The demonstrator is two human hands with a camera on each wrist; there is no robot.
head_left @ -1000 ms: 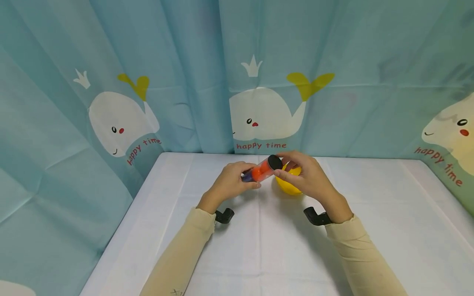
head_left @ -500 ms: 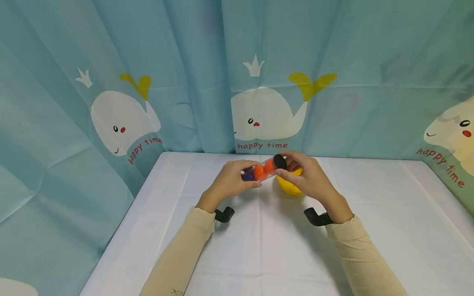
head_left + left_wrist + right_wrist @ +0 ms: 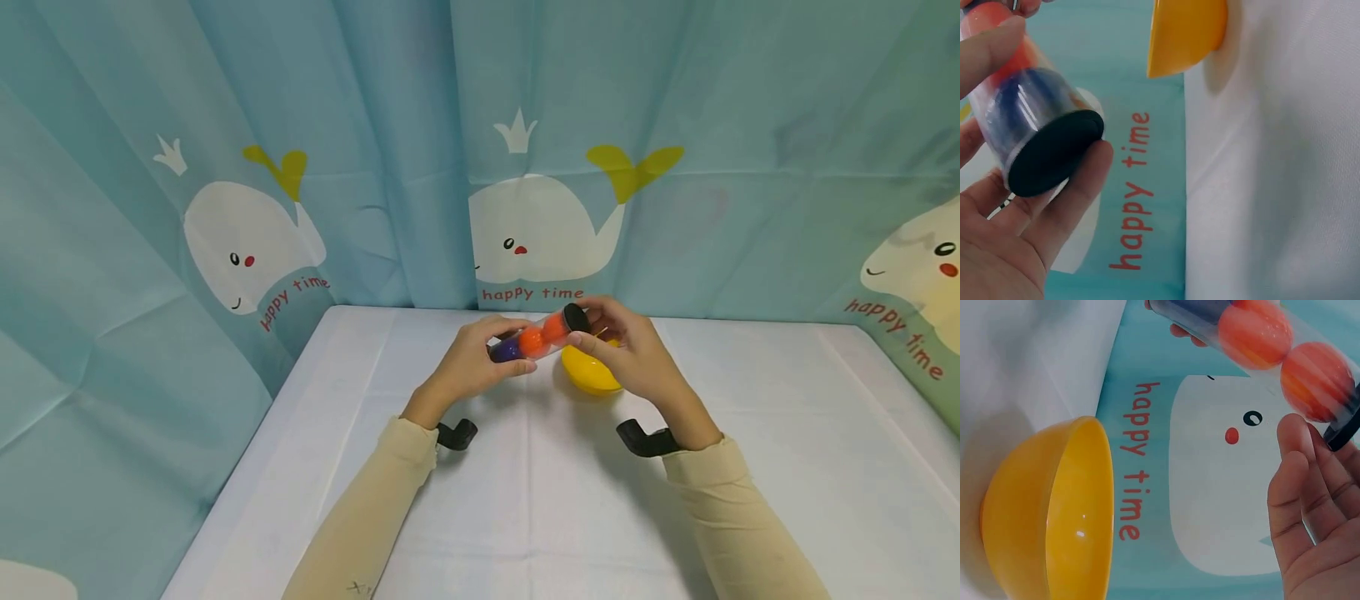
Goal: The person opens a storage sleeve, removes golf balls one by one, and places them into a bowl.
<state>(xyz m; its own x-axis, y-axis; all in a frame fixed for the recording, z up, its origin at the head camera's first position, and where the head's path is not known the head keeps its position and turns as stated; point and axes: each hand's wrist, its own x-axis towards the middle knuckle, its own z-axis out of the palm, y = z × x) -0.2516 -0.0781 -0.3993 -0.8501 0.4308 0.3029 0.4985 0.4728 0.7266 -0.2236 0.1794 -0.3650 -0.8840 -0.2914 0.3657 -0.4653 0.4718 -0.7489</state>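
Observation:
A clear tube (image 3: 533, 340) is held tilted above the table, its right end higher. Inside are a dark blue ball (image 3: 507, 348) and two orange balls (image 3: 1255, 332). A black cap (image 3: 1055, 153) closes the left end, and another black cap (image 3: 576, 319) sits on the right one. My left hand (image 3: 468, 357) grips the tube around its blue part. At the right-hand cap, the thumb and fingers of my right hand (image 3: 637, 354) curve around the edge. Just behind and below that end stands a yellow bowl (image 3: 1019, 506), partly hidden by the right hand in the head view.
A white cloth covers the table (image 3: 517, 500). Behind its far edge hangs a blue curtain (image 3: 390, 167) with printed whales, and it continues along the left side. Black bent pieces (image 3: 645, 439) are worn at both wrists.
The tube's right-hand cap has shifted slightly right and up, along with my right hand. More of the blue ball shows. My left hand has barely moved, and the bowl is less covered.

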